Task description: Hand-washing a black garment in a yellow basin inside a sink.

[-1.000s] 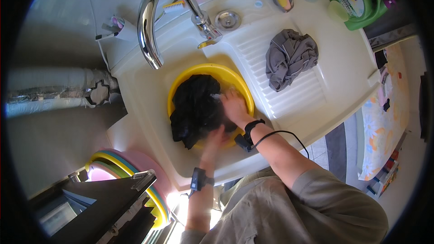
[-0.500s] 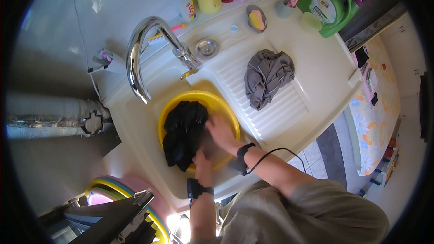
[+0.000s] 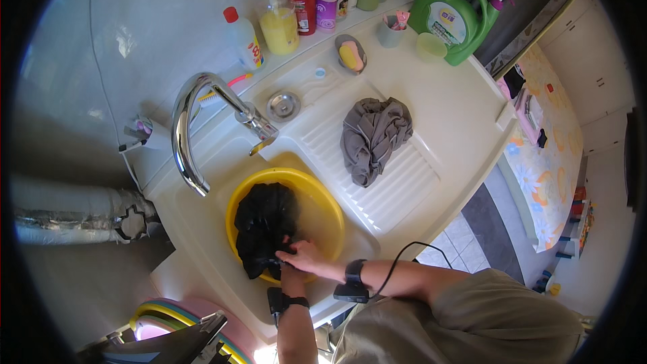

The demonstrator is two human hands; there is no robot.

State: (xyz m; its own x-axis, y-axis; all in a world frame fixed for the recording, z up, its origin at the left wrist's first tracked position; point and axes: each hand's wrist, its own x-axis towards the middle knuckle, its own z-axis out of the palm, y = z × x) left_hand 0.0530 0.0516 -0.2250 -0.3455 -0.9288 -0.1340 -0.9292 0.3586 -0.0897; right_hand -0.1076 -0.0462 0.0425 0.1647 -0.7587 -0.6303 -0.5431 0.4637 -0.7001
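A wet black garment lies bunched over the left side of a yellow basin, which holds cloudy water. My right hand reaches across from the right, its curled fingers gripping the garment's near edge. Just below it, my left hand is pushed in at the near rim of the basin. Its fingers are hidden behind the right hand and the black cloth. On the ribbed washboard to the right, a crumpled grey garment rests apart from both hands.
The basin stands in a white sink under a curved chrome faucet. Along the back are several bottles, including a yellow pump bottle, a soap dish and a green detergent jug. Stacked coloured basins sit at the lower left.
My right hand has moved left and nearer me, from the basin's middle to beside the left hand. The black garment has shifted toward the near rim. The whole view has shifted slightly.
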